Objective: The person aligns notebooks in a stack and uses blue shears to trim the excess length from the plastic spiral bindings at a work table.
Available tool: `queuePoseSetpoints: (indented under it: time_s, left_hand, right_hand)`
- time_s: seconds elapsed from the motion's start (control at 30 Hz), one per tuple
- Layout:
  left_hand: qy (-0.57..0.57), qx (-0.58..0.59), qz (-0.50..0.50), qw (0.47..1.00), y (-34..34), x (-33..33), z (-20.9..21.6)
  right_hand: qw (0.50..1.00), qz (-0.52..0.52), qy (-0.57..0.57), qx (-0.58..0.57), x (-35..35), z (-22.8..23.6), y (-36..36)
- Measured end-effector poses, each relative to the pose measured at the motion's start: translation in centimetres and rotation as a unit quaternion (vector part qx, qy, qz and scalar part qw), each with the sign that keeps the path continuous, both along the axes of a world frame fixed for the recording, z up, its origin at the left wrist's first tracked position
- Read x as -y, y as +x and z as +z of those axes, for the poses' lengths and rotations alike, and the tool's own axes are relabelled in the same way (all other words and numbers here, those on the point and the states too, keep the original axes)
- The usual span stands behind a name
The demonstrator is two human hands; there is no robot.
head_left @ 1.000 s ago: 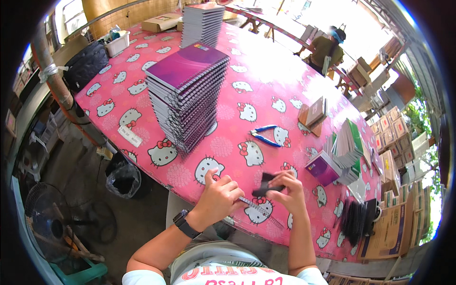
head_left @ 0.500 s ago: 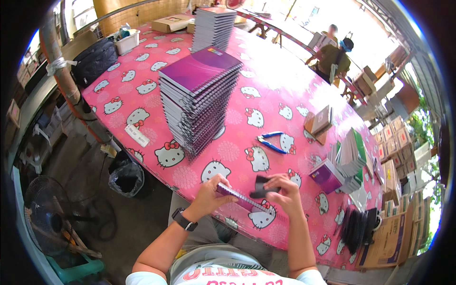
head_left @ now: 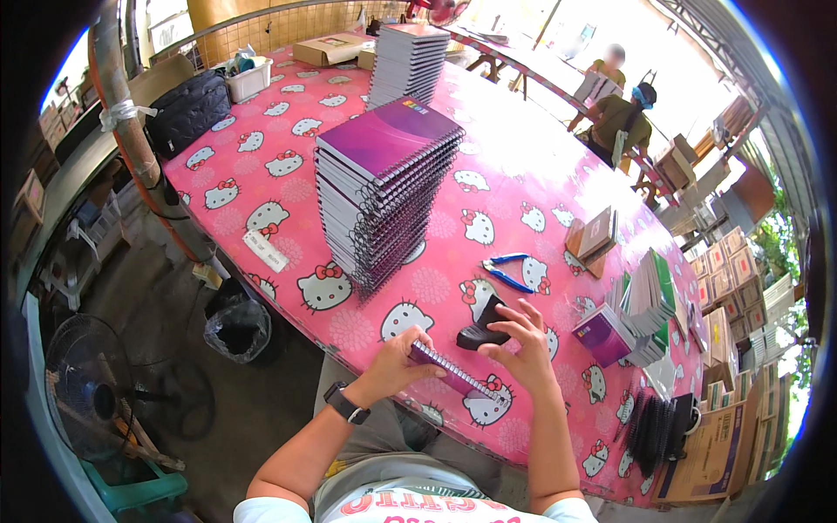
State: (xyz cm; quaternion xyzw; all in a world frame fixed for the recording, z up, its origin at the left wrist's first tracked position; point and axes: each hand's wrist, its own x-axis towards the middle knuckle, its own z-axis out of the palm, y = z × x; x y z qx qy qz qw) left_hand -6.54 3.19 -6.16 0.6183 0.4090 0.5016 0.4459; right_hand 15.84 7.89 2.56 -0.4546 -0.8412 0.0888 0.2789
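Note:
My left hand (head_left: 403, 360) grips a purple spiral notebook (head_left: 455, 373) by one end, near the table's front edge. Its coil binding faces up, and a spiral runs along that edge. My right hand (head_left: 526, 349) has its fingers spread beside a black L-shaped block (head_left: 485, 327), whose exact kind I cannot make out; the fingertips are close to it, and whether they touch is unclear. Beyond the block lie blue-handled pliers (head_left: 514, 275). Farther left rises a tall stack of purple spiral notebooks (head_left: 384, 148).
A second notebook stack (head_left: 408, 65) stands at the back. To the right are a small wooden stand (head_left: 590, 244), green and purple notebooks (head_left: 641, 296) and black coils (head_left: 654, 423). A bin (head_left: 237, 327) and a fan (head_left: 91, 383) stand left of the table. Two people (head_left: 619, 118) sit far off.
The black block has come down onto the table from my right hand, and the fingers have spread apart. My left hand still holds the notebook. The view has shifted slightly.

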Motion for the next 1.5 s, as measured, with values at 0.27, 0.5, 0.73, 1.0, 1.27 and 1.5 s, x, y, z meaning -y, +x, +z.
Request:
queuePoseSetpoints:
  time_s: [0.27,0.5,0.73,1.0,1.27,1.5]
  left_hand:
    - [0.138,-0.100,0.041,0.985,1.6,0.8,5.4]
    - [0.161,-0.122,0.042,0.979,1.5,1.9,7.8]
    - [0.213,-0.164,0.073,0.960,1.3,2.3,8.4]
    - [0.230,-0.176,0.058,0.955,0.4,2.4,9.6]
    - [0.207,-0.158,0.043,0.965,-0.2,2.2,9.8]
    - [0.264,-0.191,0.076,0.943,-2.2,0.2,13.2]
  right_hand:
    - [0.977,0.081,-0.089,-0.176,5.3,2.8,-4.9]
    - [0.970,0.110,-0.059,-0.208,5.5,3.8,-5.0]
    - [0.971,0.106,-0.027,-0.213,5.6,4.0,-4.9]
    - [0.967,0.167,-0.007,-0.192,5.4,4.9,-4.8]
    - [0.975,0.183,-0.018,-0.126,5.4,6.3,-4.7]
    - [0.975,0.213,0.028,-0.055,3.6,9.7,-5.8]
